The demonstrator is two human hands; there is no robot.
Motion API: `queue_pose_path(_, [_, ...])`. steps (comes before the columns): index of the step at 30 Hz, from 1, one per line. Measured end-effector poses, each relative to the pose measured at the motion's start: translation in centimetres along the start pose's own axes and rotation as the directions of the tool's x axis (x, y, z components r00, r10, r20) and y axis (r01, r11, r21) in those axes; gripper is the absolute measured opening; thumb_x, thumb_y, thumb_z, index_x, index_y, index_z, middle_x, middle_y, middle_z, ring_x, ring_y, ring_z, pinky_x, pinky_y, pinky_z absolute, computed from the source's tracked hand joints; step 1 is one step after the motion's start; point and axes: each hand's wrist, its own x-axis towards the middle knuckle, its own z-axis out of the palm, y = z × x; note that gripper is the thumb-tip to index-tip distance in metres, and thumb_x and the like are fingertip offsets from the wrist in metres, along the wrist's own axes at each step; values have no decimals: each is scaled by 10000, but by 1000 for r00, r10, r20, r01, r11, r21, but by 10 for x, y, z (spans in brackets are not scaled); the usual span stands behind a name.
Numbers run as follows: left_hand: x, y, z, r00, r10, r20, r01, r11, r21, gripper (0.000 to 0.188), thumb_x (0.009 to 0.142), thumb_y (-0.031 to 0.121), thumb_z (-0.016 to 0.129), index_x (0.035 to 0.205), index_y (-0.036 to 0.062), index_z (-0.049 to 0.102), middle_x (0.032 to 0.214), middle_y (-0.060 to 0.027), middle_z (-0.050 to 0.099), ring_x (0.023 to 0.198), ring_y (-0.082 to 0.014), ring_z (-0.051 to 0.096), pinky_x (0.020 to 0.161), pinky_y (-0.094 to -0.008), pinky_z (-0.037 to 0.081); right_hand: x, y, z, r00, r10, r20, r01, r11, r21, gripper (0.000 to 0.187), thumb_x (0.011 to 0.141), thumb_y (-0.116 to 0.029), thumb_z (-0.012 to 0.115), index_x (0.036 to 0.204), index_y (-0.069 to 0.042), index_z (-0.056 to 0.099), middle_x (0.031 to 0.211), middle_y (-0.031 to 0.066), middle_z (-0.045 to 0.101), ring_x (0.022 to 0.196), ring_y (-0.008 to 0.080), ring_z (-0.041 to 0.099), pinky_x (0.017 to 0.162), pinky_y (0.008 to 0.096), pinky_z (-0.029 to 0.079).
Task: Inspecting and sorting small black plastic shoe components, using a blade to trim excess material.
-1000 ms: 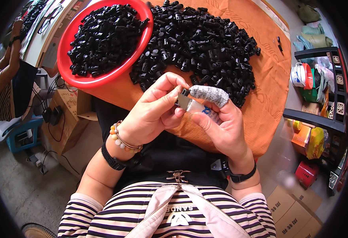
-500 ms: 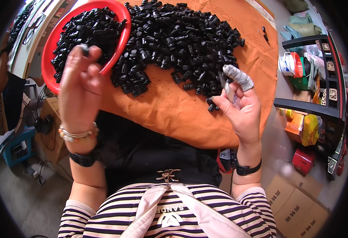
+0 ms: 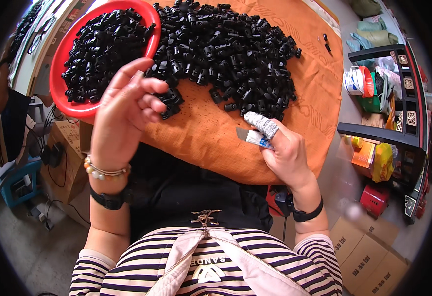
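Note:
My left hand (image 3: 129, 101) hovers by the lower right rim of a red basin (image 3: 58, 93), its fingers apart and curled, with nothing visible in them. Heaped inside the basin are small black plastic parts (image 3: 97, 54). My right hand (image 3: 287, 153) grips a short blade (image 3: 245, 135) whose end is wrapped in white and blue material; the bare metal points left over the cloth. A grey-white finger cover (image 3: 261, 124) is on that hand's index finger. Beyond both hands spreads a large pile of the same black parts (image 3: 225, 49), some with round openings.
An orange cloth (image 3: 201, 133) covers the table, dotted with dark crumbs. Two black pieces (image 3: 327, 43) lie apart at the far right. To the right stand a dark shelf (image 3: 381, 130) and cardboard boxes (image 3: 368, 259); a blue stool (image 3: 21, 185) and another person's arm (image 3: 1, 84) are at left.
My left hand has moved right and toward me, away from above the basin, and its fingers have spread. My right hand has moved left and down, turning the blade into plain sight.

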Motion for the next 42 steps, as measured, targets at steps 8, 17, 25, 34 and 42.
queue_pose_path(8, [-11, -34, 42, 941, -336, 38, 322, 925, 202, 253, 897, 110, 522, 1137, 55, 465, 969, -61, 606, 729, -90, 596, 604, -192, 490, 17, -19, 14, 990, 103, -95, -6, 709, 705, 606, 755, 120, 573, 1308, -42, 383, 968, 31, 509, 823, 48, 503, 714, 169, 425])
queue_pose_path(17, [-11, -43, 46, 918, -359, 166, 357, 933, 42, 187, 876, 147, 577, 1007, 74, 464, 899, -42, 612, 677, -56, 570, 567, -162, 453, 38, -54, 21, 969, 239, -66, -70, 520, 851, 576, 731, 115, 558, 1272, -24, 414, 945, 61, 534, 786, 92, 577, 676, 226, 502])
queue_pose_path(25, [-13, -41, 44, 941, -305, 148, 332, 920, -209, 128, 905, 105, 512, 1012, 68, 453, 864, -37, 560, 637, -72, 551, 564, -184, 466, 38, -55, 27, 992, 121, -36, -48, 630, 775, 602, 796, 76, 589, 1327, -11, 320, 1068, 81, 501, 880, 109, 560, 772, 229, 480])
queue_pose_path(34, [-10, -37, 36, 948, -284, 143, 315, 903, -292, 218, 941, 213, 447, 1126, 99, 425, 773, -35, 570, 532, -82, 495, 483, -195, 404, 34, -49, 27, 983, 183, -5, -76, 433, 898, 450, 843, -86, 620, 1243, 17, 442, 985, 41, 567, 870, 64, 528, 754, 195, 434])
queue_pose_path(42, [-13, -37, 34, 926, -325, 192, 366, 897, -247, 172, 946, 270, 448, 1044, 128, 457, 718, 3, 511, 527, -72, 459, 458, -175, 336, 36, -57, 25, 987, 155, 50, -117, 454, 883, 395, 834, -50, 613, 1199, 20, 478, 990, 86, 623, 874, 70, 558, 760, 206, 452])
